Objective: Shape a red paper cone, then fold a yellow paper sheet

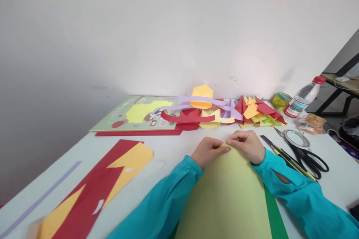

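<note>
A large sheet of pale yellow paper point(227, 194) lies in front of me and narrows to a point at its far end. At that tip my left hand point(210, 151) pinches the paper from the left, thumb against fingers. From the right my right hand point(246, 145) pinches the same tip, its fingertips almost touching the left ones. A faint crease runs down from the tip. Green paper point(275, 213) shows beneath the yellow sheet on the right.
Scissors point(305, 157), a craft knife point(288, 158) and a tape roll point(296, 138) lie right, near a bottle point(304, 97). Folded paper pieces point(260, 112) line the wall. Red paper point(92, 190), a purple strip point(42, 198) and a printed pad point(114, 114) are left.
</note>
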`<state>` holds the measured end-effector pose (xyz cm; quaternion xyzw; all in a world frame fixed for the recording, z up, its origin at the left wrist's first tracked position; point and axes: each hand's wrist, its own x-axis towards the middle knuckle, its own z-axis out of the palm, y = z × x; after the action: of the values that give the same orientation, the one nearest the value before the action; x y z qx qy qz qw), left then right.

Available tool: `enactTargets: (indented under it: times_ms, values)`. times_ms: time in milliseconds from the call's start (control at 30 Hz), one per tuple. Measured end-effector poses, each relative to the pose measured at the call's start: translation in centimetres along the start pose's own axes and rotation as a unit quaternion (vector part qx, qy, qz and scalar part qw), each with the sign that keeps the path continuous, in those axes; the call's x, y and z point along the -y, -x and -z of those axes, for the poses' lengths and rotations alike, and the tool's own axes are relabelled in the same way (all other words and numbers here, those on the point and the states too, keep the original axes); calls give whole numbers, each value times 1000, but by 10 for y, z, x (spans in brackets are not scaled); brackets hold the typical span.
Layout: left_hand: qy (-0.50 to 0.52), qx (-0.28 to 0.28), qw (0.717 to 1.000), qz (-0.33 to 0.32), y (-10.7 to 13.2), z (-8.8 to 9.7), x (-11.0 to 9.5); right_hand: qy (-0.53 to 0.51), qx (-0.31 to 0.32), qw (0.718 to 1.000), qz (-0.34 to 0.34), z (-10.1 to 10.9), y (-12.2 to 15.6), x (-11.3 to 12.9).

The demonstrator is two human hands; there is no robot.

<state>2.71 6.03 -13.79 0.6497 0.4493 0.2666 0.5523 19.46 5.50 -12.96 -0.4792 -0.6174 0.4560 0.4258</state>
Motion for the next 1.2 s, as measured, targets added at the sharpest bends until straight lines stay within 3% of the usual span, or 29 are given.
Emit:
enactTargets:
  times_ms: [267, 467, 867, 1067, 1200]
  values:
    - [7, 18, 1000, 0, 2, -2, -1, -17, 7, 999, -38, -1, 2, 4]
    - [18, 32, 999, -4, 2, -3, -1, -8, -6, 1000, -23, -4, 5, 4]
    - [63, -11, 998, 19, 4, 16, -11, 4, 17, 998, -61, 1, 2, 7]
    - [34, -74, 997, 1, 6, 30, -17, 29, 51, 991, -123, 6, 3, 7]
    - [30, -101, 994, 4, 6, 26, -19, 104, 65, 980, -157, 3, 6, 9]
